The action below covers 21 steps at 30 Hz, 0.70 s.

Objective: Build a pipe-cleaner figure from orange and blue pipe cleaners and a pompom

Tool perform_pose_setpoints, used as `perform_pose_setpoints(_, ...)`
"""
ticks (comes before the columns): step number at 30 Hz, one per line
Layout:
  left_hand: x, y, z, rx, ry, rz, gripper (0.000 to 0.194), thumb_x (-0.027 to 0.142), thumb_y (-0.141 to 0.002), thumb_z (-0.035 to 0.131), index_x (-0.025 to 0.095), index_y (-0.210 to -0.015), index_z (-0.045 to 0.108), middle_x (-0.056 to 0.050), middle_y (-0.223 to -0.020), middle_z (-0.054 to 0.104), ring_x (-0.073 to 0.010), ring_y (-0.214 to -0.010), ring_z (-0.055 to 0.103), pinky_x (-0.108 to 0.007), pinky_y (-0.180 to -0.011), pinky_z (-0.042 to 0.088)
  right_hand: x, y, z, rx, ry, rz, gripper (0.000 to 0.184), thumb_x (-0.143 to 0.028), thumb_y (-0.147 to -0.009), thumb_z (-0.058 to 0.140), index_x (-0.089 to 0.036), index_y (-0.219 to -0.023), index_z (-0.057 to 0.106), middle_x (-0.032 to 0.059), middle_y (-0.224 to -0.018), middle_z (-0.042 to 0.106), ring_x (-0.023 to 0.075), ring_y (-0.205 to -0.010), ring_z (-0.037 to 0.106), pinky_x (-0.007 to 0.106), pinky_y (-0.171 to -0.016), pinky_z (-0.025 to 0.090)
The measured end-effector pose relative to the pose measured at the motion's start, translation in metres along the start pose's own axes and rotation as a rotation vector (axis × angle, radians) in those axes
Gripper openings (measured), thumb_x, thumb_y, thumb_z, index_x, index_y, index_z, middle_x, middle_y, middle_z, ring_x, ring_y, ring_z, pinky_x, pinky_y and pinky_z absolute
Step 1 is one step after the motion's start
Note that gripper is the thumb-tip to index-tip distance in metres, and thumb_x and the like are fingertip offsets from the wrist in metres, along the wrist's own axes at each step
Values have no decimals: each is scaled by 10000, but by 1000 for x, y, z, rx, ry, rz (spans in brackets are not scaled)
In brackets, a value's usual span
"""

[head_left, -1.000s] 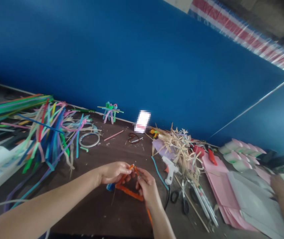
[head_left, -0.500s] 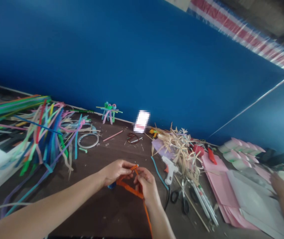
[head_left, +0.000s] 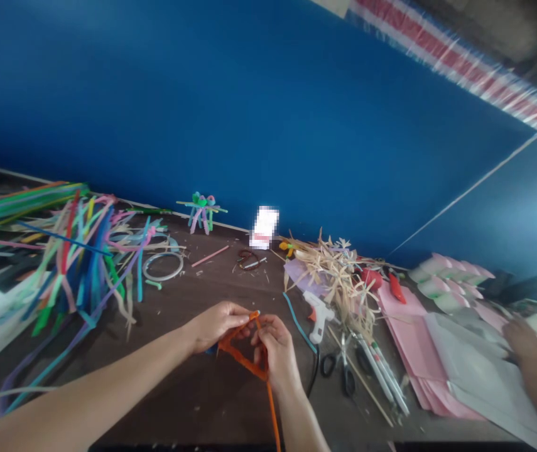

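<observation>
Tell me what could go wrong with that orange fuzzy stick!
The orange pipe cleaner is bent into a triangle that both hands pinch, so if the left hand or right hand lets go, a corner might spring open. Its long tail could also catch the black cord of the nearby glue gun, perhaps tugging it.

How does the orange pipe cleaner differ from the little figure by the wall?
The orange pipe cleaner is single-coloured, bent into a triangle; the little figure is multicoloured, with legs. The left hand and right hand hold it; the figure stands alone. Both are pipe cleaner.
</observation>
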<state>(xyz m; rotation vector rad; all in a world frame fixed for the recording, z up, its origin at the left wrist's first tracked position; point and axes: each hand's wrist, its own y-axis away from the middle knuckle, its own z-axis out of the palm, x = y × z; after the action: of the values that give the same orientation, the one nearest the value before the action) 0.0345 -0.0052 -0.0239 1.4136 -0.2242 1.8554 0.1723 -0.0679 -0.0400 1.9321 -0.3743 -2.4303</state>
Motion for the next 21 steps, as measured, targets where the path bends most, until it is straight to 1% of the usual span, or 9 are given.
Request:
perform_pose_setpoints(3,1,0,1,83,16,-17,255,293,-574,681,131,-770,665,6,-633,626,-112,-588,534,-226,-603,399,-1,1,0,-9,1,-3,154,-255,-676,523,-165,-796,490,-61,-509,530,40,-281,391,140,-294,234)
perform_pose_setpoints(5,0,0,2,116,37,-23,273,276,-563,690,133,-793,658,7,-627,629,-114,-588,541,-232,-608,407,-1,2,1,-14,7,4,151,-251,-679,518,-165,-798,486,-60,-512,533,38,-284,396,136,-297,236)
perform_pose_setpoints(12,-4,-3,0,105,46,-29,249,258,-571,689,124,-775,643,6,-593,625,-114,-577,546,-235,-609,412,-2,3,1,-12,0,3,131,-233,-678,502,-165,-790,494,-62,-508,528,38,-286,391,138,-296,249)
perform_pose_setpoints(18,-4,-2,0,91,42,-26,246,266,-585,680,121,-777,626,11,-603,617,-102,-576,537,-219,-597,402,-2,6,3,-21,-2,22,138,-240,-675,510,-163,-788,489,-63,-497,524,38,-282,384,139,-298,255)
perform_pose_setpoints(21,-4,-2,0,88,11,-33,241,280,-584,677,125,-755,612,16,-594,603,-108,-575,532,-223,-589,397,-1,7,3,-45,50,47,151,-258,-692,496,-168,-813,496,-52,-522,542,56,-303,418,157,-319,299)
